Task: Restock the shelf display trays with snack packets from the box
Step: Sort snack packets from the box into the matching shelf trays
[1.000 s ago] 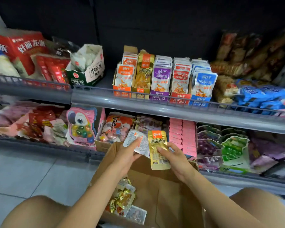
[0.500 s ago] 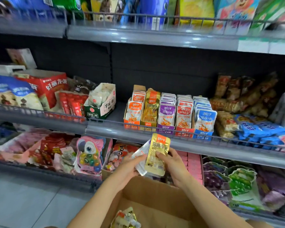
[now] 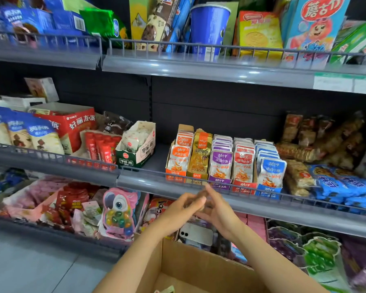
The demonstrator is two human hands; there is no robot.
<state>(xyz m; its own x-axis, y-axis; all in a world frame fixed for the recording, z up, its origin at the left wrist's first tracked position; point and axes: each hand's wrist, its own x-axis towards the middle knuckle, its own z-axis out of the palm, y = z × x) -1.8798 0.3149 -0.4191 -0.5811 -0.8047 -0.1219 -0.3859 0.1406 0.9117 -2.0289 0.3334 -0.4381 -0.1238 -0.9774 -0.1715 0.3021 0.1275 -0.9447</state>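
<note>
Standing in five rows on the middle shelf [image 3: 199, 188], the snack packets fill a cardboard display tray [image 3: 185, 129] side by side: an orange-and-white row [image 3: 179, 158], a gold row [image 3: 199, 157], a purple row [image 3: 221, 163], a red row [image 3: 243, 163] and a blue row [image 3: 270, 172]. Each packet is upright, printed face forward, behind the wire rail. The gold row sits lower at the back than its neighbours.

Just below the shelf's front edge, the left grip [image 3: 181, 210] and the right grip [image 3: 220, 212] meet fingertip to fingertip above the open cardboard box [image 3: 199, 263]. Both are smeared by motion, with a brownish blur between them, so I cannot tell whether either one grasps a packet or is released.

Half a second ago the gold packet and a white one were plainly pinched between the two hands; now neither can be made out. The view has tilted upward since then, so the top shelf's boxes show in full and only the box's far wall remains in sight.
</note>
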